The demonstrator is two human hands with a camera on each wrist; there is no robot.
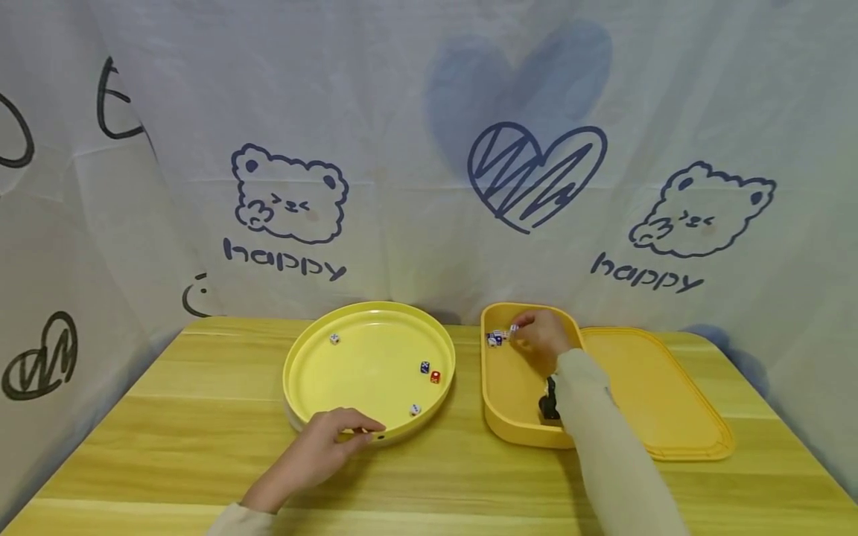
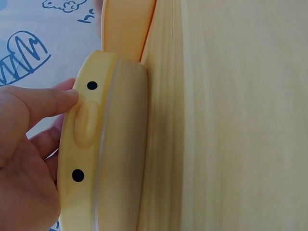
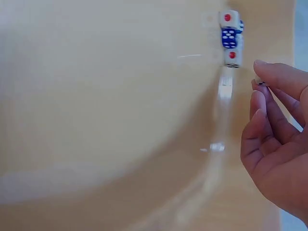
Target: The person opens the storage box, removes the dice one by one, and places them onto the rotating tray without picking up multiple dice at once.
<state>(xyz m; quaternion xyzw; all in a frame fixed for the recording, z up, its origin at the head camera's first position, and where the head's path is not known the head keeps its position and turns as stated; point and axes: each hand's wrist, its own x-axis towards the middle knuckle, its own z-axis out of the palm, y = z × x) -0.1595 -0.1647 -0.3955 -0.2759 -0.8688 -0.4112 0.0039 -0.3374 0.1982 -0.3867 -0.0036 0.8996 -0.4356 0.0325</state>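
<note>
In the head view my left hand (image 1: 328, 447) grips the near rim of a round yellow tray (image 1: 362, 372). The left wrist view shows the thumb (image 2: 57, 102) against the tray's outer wall, the other fingers behind it. A white die (image 1: 334, 339), a blue die (image 1: 425, 367), a red die (image 1: 436, 377) and another white die (image 1: 415, 409) lie in the tray. My right hand (image 1: 544, 333) reaches into the far end of a yellow box (image 1: 519, 380) and pinches a small white die (image 3: 261, 82). Close beside it, white dice and a blue die (image 3: 229, 37) stand in a row.
A black object (image 1: 548, 402) sits in the box's near right corner, partly hidden by the right sleeve (image 1: 596, 417). Right of the box a flat yellow lid (image 1: 657, 394) lies on the wooden table (image 1: 167, 439). A printed white cloth (image 1: 402, 149) hangs behind.
</note>
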